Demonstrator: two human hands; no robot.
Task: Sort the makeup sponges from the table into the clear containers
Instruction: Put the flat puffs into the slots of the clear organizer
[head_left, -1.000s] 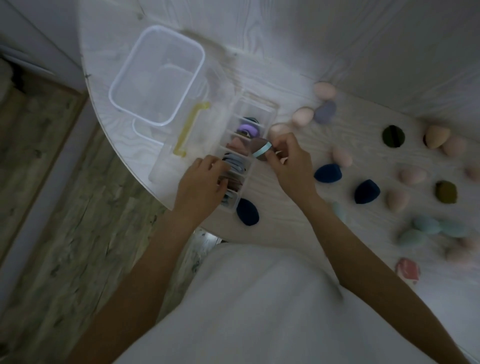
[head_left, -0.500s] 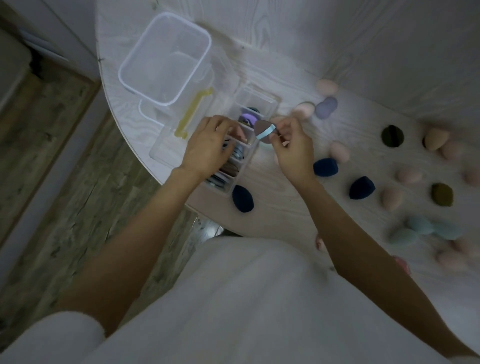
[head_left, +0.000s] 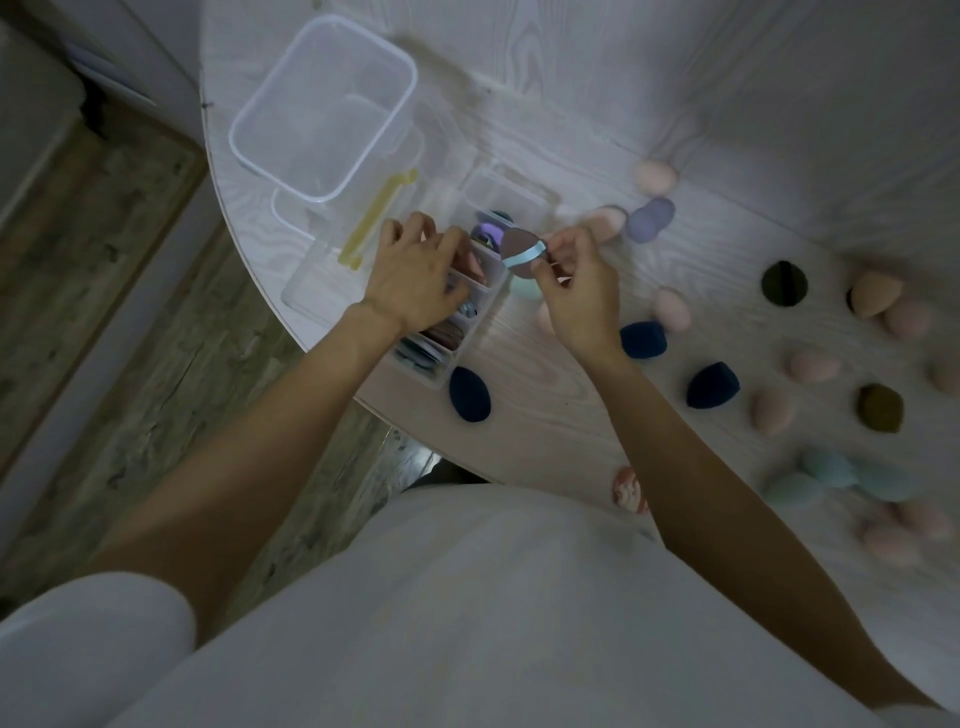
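My right hand (head_left: 574, 288) pinches a flat mauve puff with a light blue ribbon (head_left: 521, 250) just over the right edge of the clear divided organizer (head_left: 511, 195). Flat puffs fill several of its compartments. My left hand (head_left: 415, 273) rests on the organizer's middle compartments with its fingers curled over the dividers. Egg-shaped sponges lie loose on the white table (head_left: 545, 384): a navy one (head_left: 469, 394) by the organizer's near end, two more navy ones (head_left: 643, 339) (head_left: 712, 385), and several pink, teal and olive ones to the right.
A large clear tub (head_left: 322, 104) stands at the far left on a lid with a yellow handle (head_left: 376, 221). The table's curved edge runs just left of the organizer, with wood floor (head_left: 130, 312) beyond. A pink patterned sponge (head_left: 628, 491) sits at the near edge.
My left hand has slid from the organizer's near end up to its middle. My right hand has kept hold of the ribboned puff and moved with it along the organizer toward its far end.
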